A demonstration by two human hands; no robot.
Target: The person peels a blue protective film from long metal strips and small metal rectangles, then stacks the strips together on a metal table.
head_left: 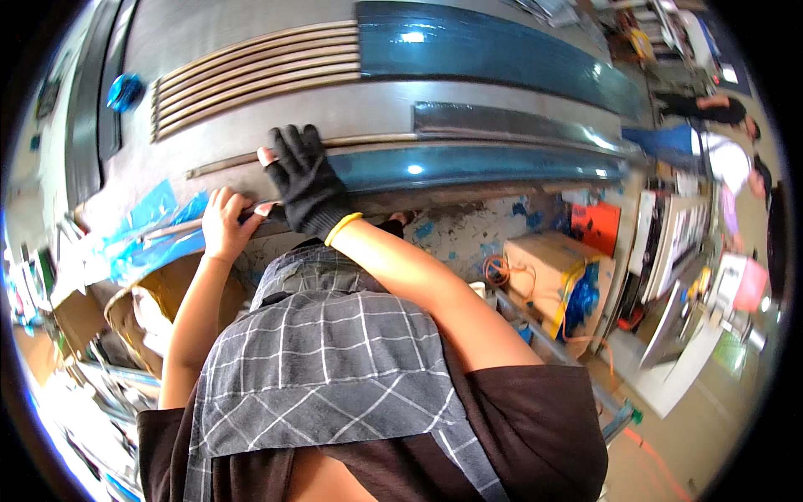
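My left hand (224,226) is bare and closed round a thin brownish strip (176,228) at the near edge of the bench. My right hand (305,177) wears a black knit glove with a bare fingertip showing. It lies palm down, fingers stretched apart, at the left end of a long profile wrapped in blue film (468,166). Its fingers reach over a slim brown rod (222,166) lying behind that profile. Loose crumpled blue film (150,216) hangs beside my left hand. Whether my right palm presses on the strip is hidden.
Several brown rods (259,71) lie side by side farther back, next to a wide blue-filmed panel (485,42). A blue film ball (125,92) sits at the left. A cardboard box (544,268) with an orange hose stands below right. People (728,163) stand far right.
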